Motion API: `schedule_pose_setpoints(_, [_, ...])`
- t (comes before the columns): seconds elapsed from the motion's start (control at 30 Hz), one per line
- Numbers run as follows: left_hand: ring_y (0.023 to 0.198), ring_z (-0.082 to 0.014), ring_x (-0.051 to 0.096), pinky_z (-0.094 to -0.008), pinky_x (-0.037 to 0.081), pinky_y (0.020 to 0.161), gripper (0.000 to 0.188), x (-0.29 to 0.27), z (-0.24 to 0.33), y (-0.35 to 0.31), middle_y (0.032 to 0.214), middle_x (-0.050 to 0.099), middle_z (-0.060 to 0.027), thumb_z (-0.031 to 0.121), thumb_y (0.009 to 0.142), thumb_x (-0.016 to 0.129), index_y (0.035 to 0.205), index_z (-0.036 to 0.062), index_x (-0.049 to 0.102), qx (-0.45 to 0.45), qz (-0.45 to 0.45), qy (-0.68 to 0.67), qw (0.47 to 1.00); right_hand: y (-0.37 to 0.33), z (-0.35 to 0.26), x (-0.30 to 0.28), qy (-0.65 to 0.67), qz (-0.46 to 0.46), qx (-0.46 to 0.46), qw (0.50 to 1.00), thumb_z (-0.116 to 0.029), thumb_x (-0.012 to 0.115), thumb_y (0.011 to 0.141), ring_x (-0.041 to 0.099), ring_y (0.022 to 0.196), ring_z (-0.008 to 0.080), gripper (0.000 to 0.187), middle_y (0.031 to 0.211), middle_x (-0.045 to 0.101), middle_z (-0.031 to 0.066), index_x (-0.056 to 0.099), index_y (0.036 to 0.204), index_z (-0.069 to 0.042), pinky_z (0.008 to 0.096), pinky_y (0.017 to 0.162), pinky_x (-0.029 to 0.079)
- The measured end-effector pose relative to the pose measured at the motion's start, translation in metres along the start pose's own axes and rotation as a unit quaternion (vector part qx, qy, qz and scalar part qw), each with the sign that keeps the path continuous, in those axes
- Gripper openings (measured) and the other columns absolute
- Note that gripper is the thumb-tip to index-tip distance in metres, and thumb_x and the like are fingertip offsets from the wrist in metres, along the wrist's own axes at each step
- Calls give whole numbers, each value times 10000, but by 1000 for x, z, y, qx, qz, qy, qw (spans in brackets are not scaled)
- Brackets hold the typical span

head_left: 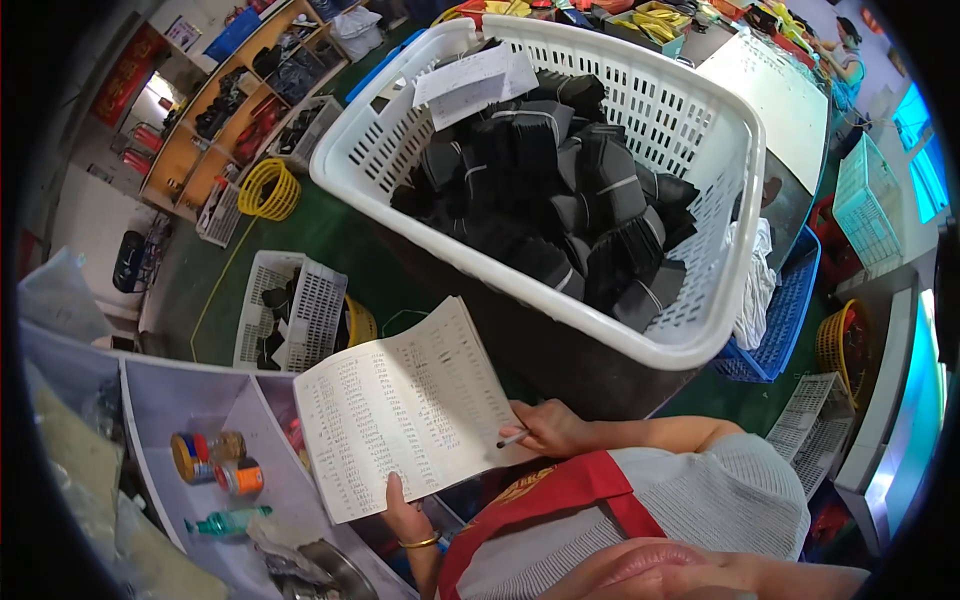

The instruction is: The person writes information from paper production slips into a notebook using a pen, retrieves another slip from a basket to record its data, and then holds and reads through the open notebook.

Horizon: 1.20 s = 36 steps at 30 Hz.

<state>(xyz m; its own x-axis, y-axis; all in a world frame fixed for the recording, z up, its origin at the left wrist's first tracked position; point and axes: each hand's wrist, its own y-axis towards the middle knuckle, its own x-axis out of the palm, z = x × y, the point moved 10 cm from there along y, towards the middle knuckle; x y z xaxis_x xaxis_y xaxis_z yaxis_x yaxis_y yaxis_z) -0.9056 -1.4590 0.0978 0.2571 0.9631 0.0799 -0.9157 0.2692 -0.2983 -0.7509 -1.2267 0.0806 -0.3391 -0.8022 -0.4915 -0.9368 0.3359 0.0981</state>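
Observation:
A notebook [400, 410] lies open in front of me, its pages filled with columns of handwriting. My left hand [405, 515], with a gold bangle at the wrist, grips the lower edge, thumb on top of the page; its other fingers are hidden underneath. At the notebook's right edge, my right hand [550, 428] is closed around a dark pen [513, 438]. The pen's end points toward the page. Beyond the notebook stands a large white basket [560, 320] full of bundled black pieces [530, 150], with paper slips [475, 85] on top at its far left.
A compartmented tray [150, 400] at lower left holds small jars [215, 460] and a green bottle [228, 521]. A smaller white basket [315, 315] and a yellow basket [268, 190] stand on the green floor. A blue crate [785, 320] is at right. Another person [850, 65] is far right.

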Motion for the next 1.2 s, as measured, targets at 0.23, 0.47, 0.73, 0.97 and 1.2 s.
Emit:
schedule_pose_setpoints(0.23, [544, -59, 540, -185, 263, 361, 330, 22, -10, 106, 897, 640, -33, 203, 884, 553, 1174, 49, 529, -111, -67, 41, 991, 52, 21, 7, -59, 93, 50, 993, -307, 607, 841, 611, 564, 367, 362, 631, 593, 187, 494, 1049, -34, 460, 513, 497])
schedule_pose_setpoints(0.47, [492, -75, 484, -208, 265, 372, 216, 63, 2, 168, 779, 599, 24, 250, 866, 575, 1019, 97, 579, -134, -143, 122, 973, 87, 19, 18, -63, 10, 174, 983, -326, 552, 871, 632, 740, 403, 348, 734, 630, 215, 498, 1035, -24, 487, 686, 500])
schedule_pose_setpoints(0.73, [473, -74, 449, -223, 264, 380, 210, 66, 27, 205, 754, 600, 27, 267, 865, 577, 992, 102, 595, -108, -152, 143, 972, 122, 20, 24, -49, 54, 164, 984, -381, 545, 888, 626, 751, 401, 389, 753, 620, 226, 519, 1016, -15, 476, 665, 497])
schedule_pose_setpoints(0.97, [503, -93, 500, -226, 279, 380, 259, 63, 38, 203, 817, 615, -12, 242, 873, 557, 1073, 78, 569, -78, -158, 121, 977, 128, 24, 30, -69, 18, 183, 981, -452, 521, 896, 630, 746, 398, 461, 755, 628, 227, 529, 999, -3, 468, 668, 502])
schedule_pose_setpoints(1.2, [482, -98, 480, -229, 276, 369, 265, 45, 10, 217, 806, 604, -31, 218, 869, 555, 1085, 64, 554, -112, -141, 117, 977, 124, 34, 34, -43, -32, 217, 975, -506, 469, 902, 635, 808, 386, 517, 839, 651, 210, 539, 1070, -22, 474, 743, 490])
